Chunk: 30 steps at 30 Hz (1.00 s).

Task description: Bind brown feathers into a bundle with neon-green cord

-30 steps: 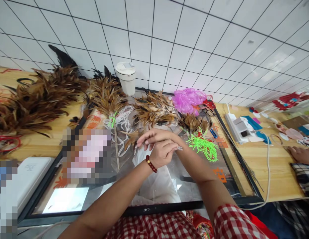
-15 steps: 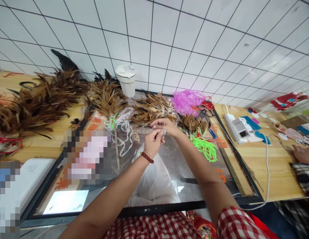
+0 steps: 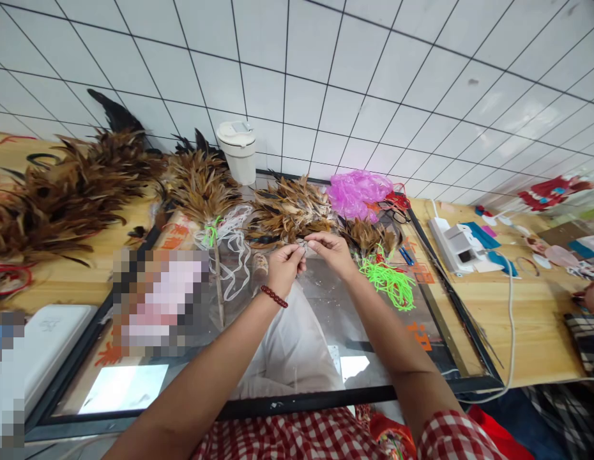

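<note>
Mid-frame, I see the left hand and right hand close together, pinching a small pale piece; slack fingertips could lose it among the brown feathers just above.

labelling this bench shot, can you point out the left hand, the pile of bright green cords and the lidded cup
left hand (image 3: 283, 268), head view, on the back of the hand
pile of bright green cords (image 3: 391, 282), head view, mid-pile
lidded cup (image 3: 241, 161), head view, on its side below the lid
</note>
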Available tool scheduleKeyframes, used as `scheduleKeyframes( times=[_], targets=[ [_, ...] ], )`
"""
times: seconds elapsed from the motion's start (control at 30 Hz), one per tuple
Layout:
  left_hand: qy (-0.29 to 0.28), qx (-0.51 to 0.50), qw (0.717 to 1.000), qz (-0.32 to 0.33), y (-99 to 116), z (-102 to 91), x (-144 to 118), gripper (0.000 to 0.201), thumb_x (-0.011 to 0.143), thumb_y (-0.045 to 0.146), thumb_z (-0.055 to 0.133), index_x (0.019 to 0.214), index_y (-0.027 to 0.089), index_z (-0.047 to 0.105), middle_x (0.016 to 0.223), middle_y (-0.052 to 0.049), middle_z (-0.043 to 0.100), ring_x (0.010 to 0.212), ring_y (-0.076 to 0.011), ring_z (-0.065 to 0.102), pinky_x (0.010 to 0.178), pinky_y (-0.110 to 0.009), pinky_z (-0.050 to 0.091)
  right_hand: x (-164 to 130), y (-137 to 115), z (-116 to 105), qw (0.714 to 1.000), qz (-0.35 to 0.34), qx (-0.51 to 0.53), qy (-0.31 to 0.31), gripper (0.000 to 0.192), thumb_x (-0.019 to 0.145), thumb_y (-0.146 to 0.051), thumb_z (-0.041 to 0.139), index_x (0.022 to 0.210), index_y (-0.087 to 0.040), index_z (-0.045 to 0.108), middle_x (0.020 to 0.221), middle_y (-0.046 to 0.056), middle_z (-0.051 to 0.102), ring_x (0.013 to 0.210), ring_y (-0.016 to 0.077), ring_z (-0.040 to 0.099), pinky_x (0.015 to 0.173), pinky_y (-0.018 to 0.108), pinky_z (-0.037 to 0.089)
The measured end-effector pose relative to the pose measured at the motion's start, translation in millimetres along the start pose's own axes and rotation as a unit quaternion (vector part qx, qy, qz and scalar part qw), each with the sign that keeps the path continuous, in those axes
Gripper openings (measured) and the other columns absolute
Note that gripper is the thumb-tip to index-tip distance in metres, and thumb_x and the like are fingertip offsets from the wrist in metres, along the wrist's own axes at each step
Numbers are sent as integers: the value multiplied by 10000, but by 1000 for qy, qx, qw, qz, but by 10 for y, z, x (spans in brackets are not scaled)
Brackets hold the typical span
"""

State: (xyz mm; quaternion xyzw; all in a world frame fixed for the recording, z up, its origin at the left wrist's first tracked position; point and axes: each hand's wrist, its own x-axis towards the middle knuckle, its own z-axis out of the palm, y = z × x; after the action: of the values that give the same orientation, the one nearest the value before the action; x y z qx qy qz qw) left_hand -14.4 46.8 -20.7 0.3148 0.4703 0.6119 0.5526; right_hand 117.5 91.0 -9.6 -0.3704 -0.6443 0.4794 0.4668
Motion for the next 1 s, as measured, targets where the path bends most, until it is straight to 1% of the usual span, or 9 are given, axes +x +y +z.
scheduleKeyframes(
  times=[0.17,0.3,0.43,0.5,0.6,0.7,0.8,0.9,1.0],
  targets=[
    [-20,16,1000,-4,19,-7,1,275,632,374,737,723,125,665,492,38,549,371,-58,470,352,-179,318,-3,36,-7,1000,-3,10,-22,168,752,-358,729,877,-251,764,840,13,710,803,139,637,787,292,485],
    [-30,24,999,-13,27,-19,9,293,629,389,741,739,125,676,505,33,555,381,-62,476,355,-183,319,-10,70,4,998,16,58,-8,143,713,-350,761,813,-248,768,806,7,704,769,133,623,766,287,479],
    [-67,46,996,-34,22,-47,31,292,635,404,737,661,127,647,506,27,544,384,-62,479,359,-185,319,-31,121,28,994,35,101,13,127,689,-330,778,751,-222,751,726,-9,663,691,115,579,715,273,467],
    [-71,53,995,-37,17,-60,41,288,644,404,730,641,133,633,501,32,530,378,-58,469,355,-182,307,-46,146,47,993,39,111,20,126,696,-327,774,738,-214,738,697,-17,644,660,105,556,696,266,459],
    [-76,57,995,-40,22,-78,49,291,655,406,722,624,139,610,482,43,501,359,-47,435,342,-173,263,-66,176,68,991,44,124,8,156,723,-344,753,821,-224,735,735,-15,649,657,100,547,686,261,459],
    [-102,61,992,-53,50,-102,53,307,659,418,724,624,138,603,472,46,489,343,-38,403,333,-172,231,-77,194,61,992,34,121,-24,224,757,-367,725,946,-246,724,814,-3,656,689,107,558,687,266,465],
    [-135,60,987,-71,87,-127,58,317,656,419,735,632,132,603,473,44,489,339,-36,399,328,-168,224,-81,199,33,995,-3,95,-43,184,780,-379,704,894,-235,721,826,7,632,700,113,558,686,274,467],
    [-162,47,982,-82,105,-130,65,341,655,440,740,661,123,613,532,7,563,404,-65,499,369,-170,340,-81,207,8,996,-25,80,-39,183,799,-396,682,817,-215,699,803,10,599,698,117,551,688,282,463],
    [-172,34,981,-80,91,-104,68,397,657,491,730,733,112,636,665,-46,650,528,-112,607,486,-219,490,-74,224,-3,999,-30,42,-10,219,802,-420,673,774,-203,673,786,11,577,738,128,548,722,289,450]
  ],
)
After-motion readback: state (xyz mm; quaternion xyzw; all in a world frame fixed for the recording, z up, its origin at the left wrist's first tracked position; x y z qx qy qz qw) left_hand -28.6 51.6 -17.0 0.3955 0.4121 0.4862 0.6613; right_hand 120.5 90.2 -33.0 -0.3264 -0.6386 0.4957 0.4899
